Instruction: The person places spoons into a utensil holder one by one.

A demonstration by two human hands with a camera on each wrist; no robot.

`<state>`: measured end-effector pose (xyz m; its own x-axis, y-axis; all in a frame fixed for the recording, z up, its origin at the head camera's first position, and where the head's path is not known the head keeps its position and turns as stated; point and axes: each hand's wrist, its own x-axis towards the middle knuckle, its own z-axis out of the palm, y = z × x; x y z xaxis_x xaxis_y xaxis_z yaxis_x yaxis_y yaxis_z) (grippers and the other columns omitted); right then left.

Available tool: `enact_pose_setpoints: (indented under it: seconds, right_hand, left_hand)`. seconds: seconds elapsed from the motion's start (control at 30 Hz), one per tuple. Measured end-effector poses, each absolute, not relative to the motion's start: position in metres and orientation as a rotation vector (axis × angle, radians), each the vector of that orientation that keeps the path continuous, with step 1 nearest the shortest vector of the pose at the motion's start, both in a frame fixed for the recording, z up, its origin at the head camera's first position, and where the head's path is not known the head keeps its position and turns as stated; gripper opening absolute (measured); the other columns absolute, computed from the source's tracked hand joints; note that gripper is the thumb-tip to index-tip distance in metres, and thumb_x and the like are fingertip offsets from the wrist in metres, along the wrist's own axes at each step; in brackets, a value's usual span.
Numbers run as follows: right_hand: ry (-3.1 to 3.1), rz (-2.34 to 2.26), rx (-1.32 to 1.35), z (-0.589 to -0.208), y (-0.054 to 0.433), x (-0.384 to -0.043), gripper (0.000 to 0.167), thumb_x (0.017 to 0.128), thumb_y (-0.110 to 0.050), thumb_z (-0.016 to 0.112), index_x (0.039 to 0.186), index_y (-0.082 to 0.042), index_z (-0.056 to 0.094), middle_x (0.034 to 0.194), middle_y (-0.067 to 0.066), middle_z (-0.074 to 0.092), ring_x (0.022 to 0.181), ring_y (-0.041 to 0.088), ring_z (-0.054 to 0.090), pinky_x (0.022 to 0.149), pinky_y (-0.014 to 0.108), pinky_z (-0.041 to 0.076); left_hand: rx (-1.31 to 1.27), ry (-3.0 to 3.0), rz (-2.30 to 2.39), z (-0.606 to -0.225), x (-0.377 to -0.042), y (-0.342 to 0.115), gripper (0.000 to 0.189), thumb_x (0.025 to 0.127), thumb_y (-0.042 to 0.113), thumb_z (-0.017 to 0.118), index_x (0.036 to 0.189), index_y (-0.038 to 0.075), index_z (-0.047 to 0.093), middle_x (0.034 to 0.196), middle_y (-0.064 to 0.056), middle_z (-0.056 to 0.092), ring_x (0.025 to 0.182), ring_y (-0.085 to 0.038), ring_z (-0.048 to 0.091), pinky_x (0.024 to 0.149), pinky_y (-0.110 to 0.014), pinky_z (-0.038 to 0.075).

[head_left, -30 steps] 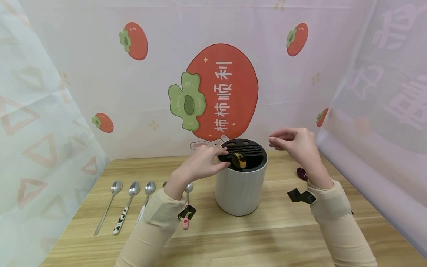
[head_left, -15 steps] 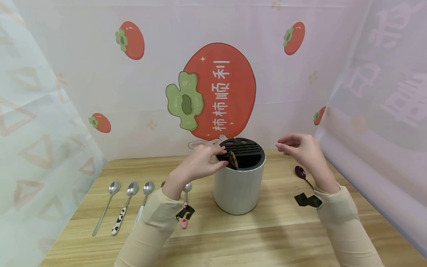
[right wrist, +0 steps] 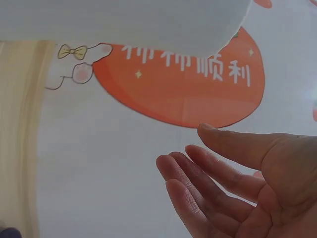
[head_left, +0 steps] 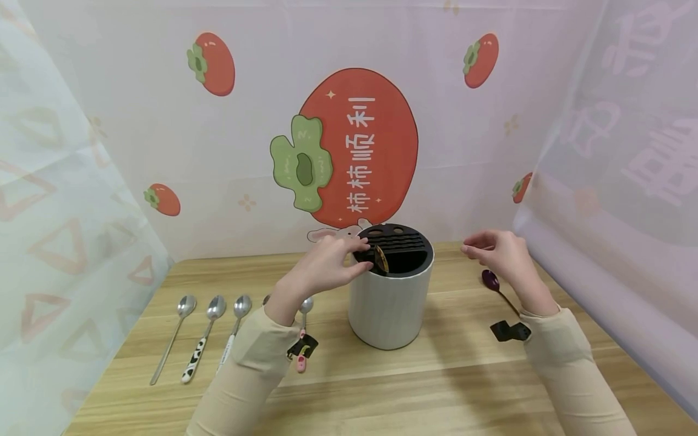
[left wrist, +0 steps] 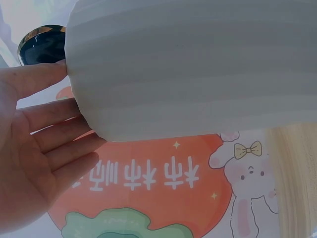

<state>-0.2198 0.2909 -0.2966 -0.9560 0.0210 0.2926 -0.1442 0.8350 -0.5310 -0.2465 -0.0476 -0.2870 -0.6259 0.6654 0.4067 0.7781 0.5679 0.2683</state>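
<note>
A white ribbed cylinder holder [head_left: 386, 312] with a black slotted lid [head_left: 400, 242] stands mid-table. From the front compartment rises the bowl of a dark, gold-edged spoon [head_left: 382, 260], its handle hidden inside. My left hand [head_left: 329, 264] rests at the holder's left rim, thumb and fingertips on the edge beside the spoon. In the left wrist view, those fingers [left wrist: 59, 119] reach out nearly straight, and the spoon bowl [left wrist: 42, 47] shows beyond the thumb. My right hand [head_left: 504, 257] hovers right of the holder, fingers loosely bent, holding nothing. Below it lies a dark purple spoon [head_left: 491, 280].
Left on the wooden table [head_left: 392, 393] lie a plain steel spoon [head_left: 171, 339], a cow-print-handled spoon [head_left: 204, 339], a white-handled spoon [head_left: 237, 321] and a pink-handled spoon [head_left: 305, 312], some partly behind my left arm. A printed cloth backdrop [head_left: 262, 91] encloses the back and sides.
My right hand has drawn away from the holder, right and slightly down. The dark gold-edged spoon has turned from showing its bowl to nearly edge-on. My left hand has stayed at the rim.
</note>
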Motion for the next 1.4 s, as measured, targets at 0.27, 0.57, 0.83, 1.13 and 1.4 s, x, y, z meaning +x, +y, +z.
enact_pose_setpoints:
  seconds: [0.27,0.57,0.83,1.13,1.4]
  right_hand:
    - [-2.792,0.754,0.037,-0.309,0.307,-0.226,0.038,0.089,-0.041,0.063,0.104,-0.006,0.070,0.090,0.011,0.073,0.083,0.027,0.068,0.066,0.031,0.048]
    - [-2.818,0.758,0.002,-0.326,0.329,-0.234,0.041,0.088,-0.042,0.064,0.106,-0.006,0.070,0.100,0.016,0.071,0.089,0.029,0.065,0.068,0.035,0.049]
    - [-2.841,0.772,-0.014,-0.337,0.344,-0.240,0.038,0.088,-0.037,0.066,0.104,-0.003,0.070,0.100,0.021,0.070,0.076,0.023,0.067,0.060,0.030,0.051]
    - [-2.879,0.723,-0.063,-0.346,0.357,-0.243,0.039,0.088,-0.037,0.066,0.104,-0.002,0.070,0.102,0.022,0.070,0.083,0.031,0.064,0.062,0.035,0.050]
    - [-2.841,0.682,-0.048,-0.354,0.366,-0.244,0.033,0.086,-0.032,0.069,0.099,-0.001,0.071,0.096,0.020,0.071,0.080,0.031,0.065,0.064,0.038,0.050]
  left_hand:
    - [-1.191,-2.534,-0.611,-0.287,-0.247,-0.047,0.035,0.088,0.030,0.066,0.114,0.006,0.068,0.125,-0.009,0.064,0.068,-0.011,0.064,0.078,-0.027,0.050]
    - [-1.198,-2.526,-0.614,-0.288,-0.247,-0.047,0.035,0.088,0.030,0.066,0.114,0.006,0.068,0.125,-0.009,0.064,0.064,-0.010,0.062,0.074,-0.026,0.050]
    - [-1.198,-2.522,-0.620,-0.289,-0.248,-0.047,0.035,0.088,0.030,0.066,0.114,0.006,0.068,0.125,-0.009,0.064,0.064,-0.010,0.061,0.074,-0.025,0.049]
    - [-1.203,-2.495,-0.601,-0.290,-0.247,-0.047,0.035,0.087,0.030,0.067,0.113,0.006,0.068,0.123,-0.009,0.065,0.058,-0.007,0.058,0.072,-0.025,0.049]
    - [-1.205,-2.501,-0.598,-0.288,-0.247,-0.047,0.034,0.088,0.029,0.067,0.112,0.006,0.068,0.123,-0.009,0.065,0.052,-0.004,0.052,0.073,-0.025,0.049]
